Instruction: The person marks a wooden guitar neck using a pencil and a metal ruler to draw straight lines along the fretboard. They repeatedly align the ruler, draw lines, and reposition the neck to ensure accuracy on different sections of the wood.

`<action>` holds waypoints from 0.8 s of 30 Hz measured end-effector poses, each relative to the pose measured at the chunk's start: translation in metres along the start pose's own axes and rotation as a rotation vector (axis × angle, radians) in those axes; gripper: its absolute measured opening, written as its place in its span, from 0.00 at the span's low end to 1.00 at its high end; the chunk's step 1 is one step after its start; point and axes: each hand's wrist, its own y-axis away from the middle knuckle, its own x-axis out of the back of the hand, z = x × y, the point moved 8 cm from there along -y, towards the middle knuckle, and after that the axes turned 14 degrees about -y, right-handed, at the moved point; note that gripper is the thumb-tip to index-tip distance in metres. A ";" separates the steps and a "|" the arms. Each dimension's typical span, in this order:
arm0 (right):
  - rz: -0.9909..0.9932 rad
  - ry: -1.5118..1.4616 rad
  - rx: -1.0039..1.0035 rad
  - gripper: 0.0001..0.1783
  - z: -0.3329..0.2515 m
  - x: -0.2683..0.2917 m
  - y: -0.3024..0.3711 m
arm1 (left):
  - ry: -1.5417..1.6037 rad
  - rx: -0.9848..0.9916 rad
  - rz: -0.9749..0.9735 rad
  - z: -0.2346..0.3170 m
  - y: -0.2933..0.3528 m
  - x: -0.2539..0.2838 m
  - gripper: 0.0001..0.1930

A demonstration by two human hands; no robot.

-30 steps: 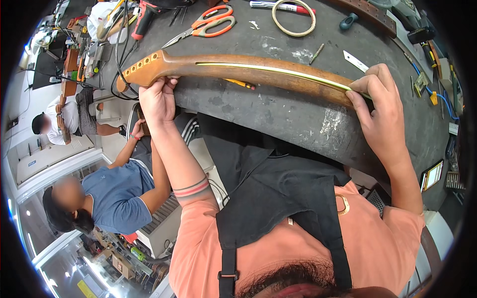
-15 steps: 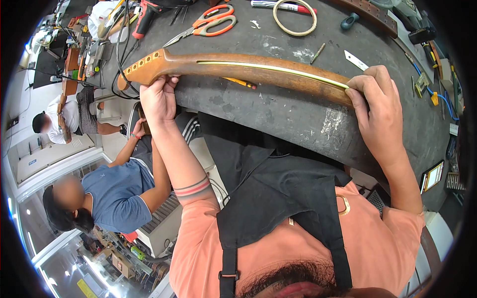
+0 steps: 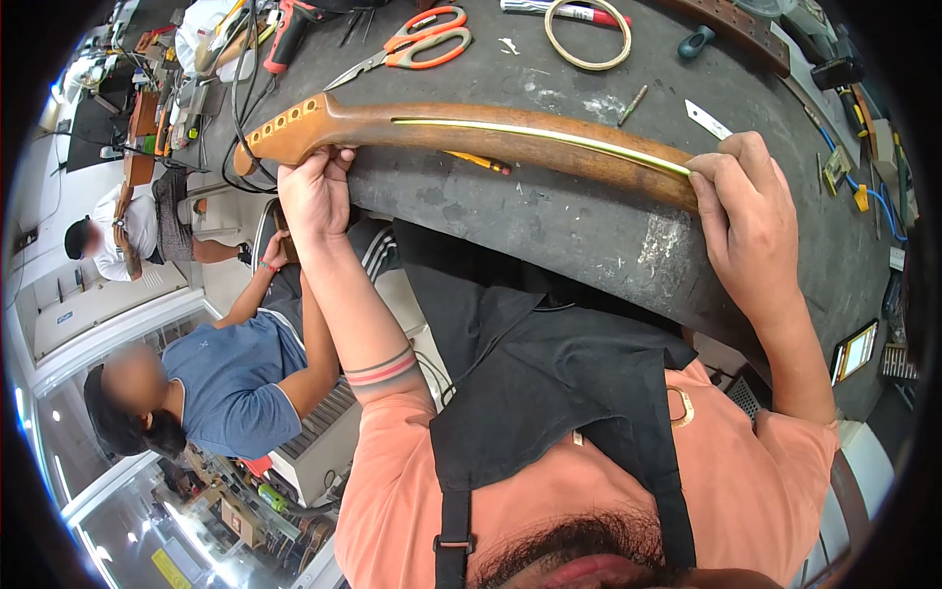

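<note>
Neck: a brown wooden guitar neck [image 3: 510, 137] lies along the near edge of the dark table [image 3: 579, 226], headstock to the left, with a pale strip along its edge.
Left hand: the left hand [image 3: 314, 191] grips the neck just below the headstock, fingers curled round it.
Right hand: the right hand [image 3: 746, 211] pinches the strip at the neck's other end.
Behind: orange scissors [image 3: 417, 47], a ring [image 3: 589, 33].
Left: two seated people.

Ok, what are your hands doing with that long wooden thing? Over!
Left hand gripping the wooden guitar neck near its headstock. Right hand pinching the pale edge strip at the far end. Scissors behind, clear.
</note>
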 end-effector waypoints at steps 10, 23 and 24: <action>-0.010 0.034 -0.037 0.13 -0.003 0.000 -0.003 | -0.032 -0.006 -0.001 0.000 0.000 -0.002 0.16; -0.014 0.056 0.017 0.11 -0.009 -0.003 -0.005 | -0.034 -0.001 0.020 0.002 0.003 -0.002 0.16; -0.003 0.044 -0.001 0.12 -0.010 -0.003 -0.005 | -0.029 0.000 0.015 0.002 0.002 -0.003 0.16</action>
